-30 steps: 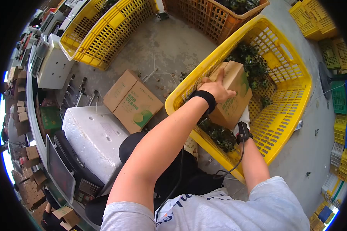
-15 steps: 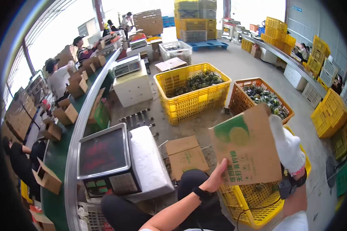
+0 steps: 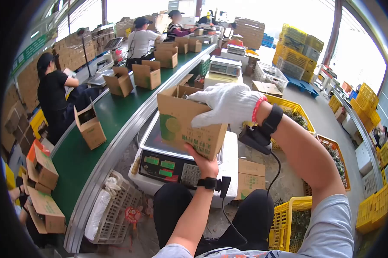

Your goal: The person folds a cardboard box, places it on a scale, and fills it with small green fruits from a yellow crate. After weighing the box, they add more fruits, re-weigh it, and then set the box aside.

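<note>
A cardboard box (image 3: 189,129) with a green print and Chinese lettering is held tilted over the digital scale (image 3: 176,167). My bare left hand (image 3: 204,164) grips its lower front corner from below. My right hand (image 3: 228,103), in a white knitted glove, clasps the box's upper edge, thumb on the front face and fingers over the top. The contents of the box are mostly hidden by the glove. Green digits glow on the scale, which rests on a white foam block (image 3: 231,165).
Open boxes, among them one box (image 3: 90,127), stand along the green conveyor belt (image 3: 110,114) at left. Co-workers sit beyond it, one person (image 3: 52,92) in black. A yellow crate (image 3: 282,225) with dark green produce is by my right knee. A flattened carton (image 3: 250,178) lies on the floor.
My view has turned left toward the conveyor. Both hands have carried the box from above the yellow crate to over the scale, and my right hand has shifted onto its top edge.
</note>
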Available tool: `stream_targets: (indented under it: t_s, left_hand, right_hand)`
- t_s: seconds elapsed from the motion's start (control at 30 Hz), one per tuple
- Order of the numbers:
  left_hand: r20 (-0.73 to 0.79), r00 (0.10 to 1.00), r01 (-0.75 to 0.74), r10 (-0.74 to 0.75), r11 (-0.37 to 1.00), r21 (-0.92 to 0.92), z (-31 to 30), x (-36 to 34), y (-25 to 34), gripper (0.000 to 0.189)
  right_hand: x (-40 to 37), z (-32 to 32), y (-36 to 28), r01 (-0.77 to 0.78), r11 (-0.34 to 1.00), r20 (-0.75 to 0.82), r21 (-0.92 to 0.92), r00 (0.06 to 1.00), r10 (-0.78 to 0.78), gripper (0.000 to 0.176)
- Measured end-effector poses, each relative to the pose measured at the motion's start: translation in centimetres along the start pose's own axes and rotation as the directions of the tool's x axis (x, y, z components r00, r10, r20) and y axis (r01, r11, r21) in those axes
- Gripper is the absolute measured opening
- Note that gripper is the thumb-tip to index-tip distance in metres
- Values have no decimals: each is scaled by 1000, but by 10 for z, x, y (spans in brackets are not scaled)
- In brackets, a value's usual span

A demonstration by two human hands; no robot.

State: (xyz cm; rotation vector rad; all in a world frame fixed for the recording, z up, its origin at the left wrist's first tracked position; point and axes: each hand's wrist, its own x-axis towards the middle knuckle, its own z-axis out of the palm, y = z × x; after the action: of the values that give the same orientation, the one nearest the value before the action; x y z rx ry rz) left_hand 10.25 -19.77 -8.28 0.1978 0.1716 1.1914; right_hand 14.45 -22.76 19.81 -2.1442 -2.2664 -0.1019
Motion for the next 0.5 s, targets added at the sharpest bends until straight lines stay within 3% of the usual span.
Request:
stream_targets:
  t_s: [0.1,0.13,0.17,0.23,0.27,0.3,0.33,0.37,0.4,0.43,0.47,0.5]
  left_hand:
    - [-123,970,-193,209,973,129,-8,40,2,92]
    - [-164,962,-190,217,967,168,-6,44,4,92]
    - [-255,950,-131,181,971,199,-8,48,6,90]
    - [-281,958,-12,55,988,153,-14,49,8,87]
    - [-285,956,-24,66,989,149,-15,46,10,87]
    - [-246,966,139,-77,959,245,-18,42,11,83]
    - [-275,926,324,-261,920,221,-4,28,20,86]
    - [-293,852,498,-434,845,195,10,15,29,90]
    - [-317,709,671,-630,741,29,41,-8,44,105]
    - [-81,681,730,-728,667,149,35,-23,43,112]
    - [20,588,788,-809,578,212,42,-39,53,101]
    - [274,473,696,-838,545,467,52,-48,71,86]
  right_hand:
    - [43,29,12,149,988,49,35,987,-150,67]
    - [52,40,14,159,985,24,70,987,-161,63]
    - [60,55,20,178,981,31,73,983,-181,63]
    - [72,75,31,213,971,-57,113,977,-208,58]
    - [69,73,32,212,965,-60,156,977,-205,56]
    - [68,73,34,203,968,-44,150,979,-199,56]
    - [65,75,38,200,973,-24,113,980,-198,59]
    - [62,79,43,195,977,0,81,981,-196,61]
    - [62,81,54,208,974,10,90,978,-209,61]
    - [62,85,66,200,967,62,158,975,-212,64]
    - [66,79,58,98,966,158,239,978,-138,68]
    - [69,72,49,-18,953,253,303,966,-62,74]
